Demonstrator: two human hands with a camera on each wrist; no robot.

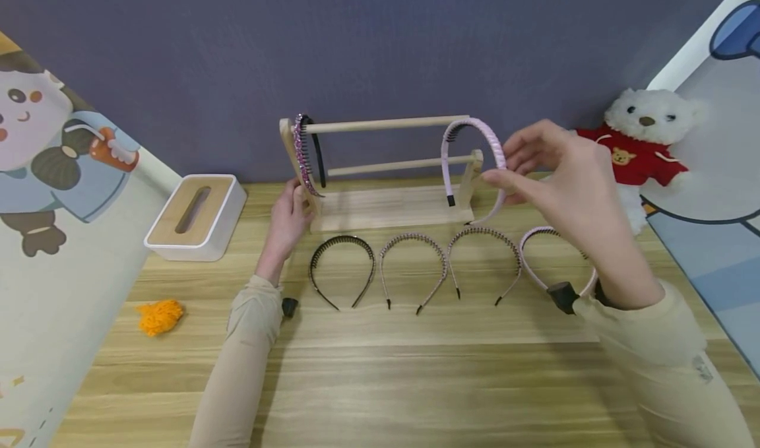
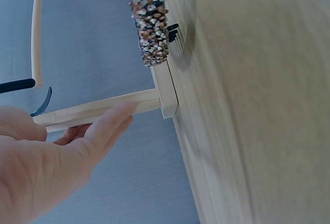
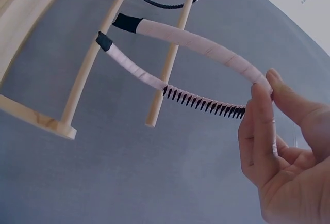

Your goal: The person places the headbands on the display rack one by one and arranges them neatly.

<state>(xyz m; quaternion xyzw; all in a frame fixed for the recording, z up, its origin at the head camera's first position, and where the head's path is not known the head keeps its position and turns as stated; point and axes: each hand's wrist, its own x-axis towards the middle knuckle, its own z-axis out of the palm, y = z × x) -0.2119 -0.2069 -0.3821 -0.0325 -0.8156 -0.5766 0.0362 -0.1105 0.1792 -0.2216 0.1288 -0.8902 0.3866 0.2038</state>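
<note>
My right hand (image 1: 570, 177) pinches a pale pink toothed headband (image 1: 497, 151) by its curved part, beside the free right end of the wooden rack's upper rod. Whether the headband is around that rod I cannot tell. In the right wrist view, the black tips (image 3: 128, 23) of the headband point toward the rack. My left hand (image 1: 287, 220) holds the left upright (image 2: 98, 109) of the wooden rack (image 1: 392, 209), thumb and fingers on either side. A rhinestone headband (image 1: 301, 151) hangs at the left end of the upper rod (image 1: 386, 125).
Before the rack lie a black headband (image 1: 313, 263), two beaded headbands (image 1: 444, 263) (image 1: 515, 253) and another pink headband (image 1: 530, 275). A tissue box (image 1: 222, 237) and orange yarn bundle (image 1: 161, 317) are left; a white teddy bear (image 1: 635, 151) sits right. A dark wall (image 1: 380, 45) stands behind.
</note>
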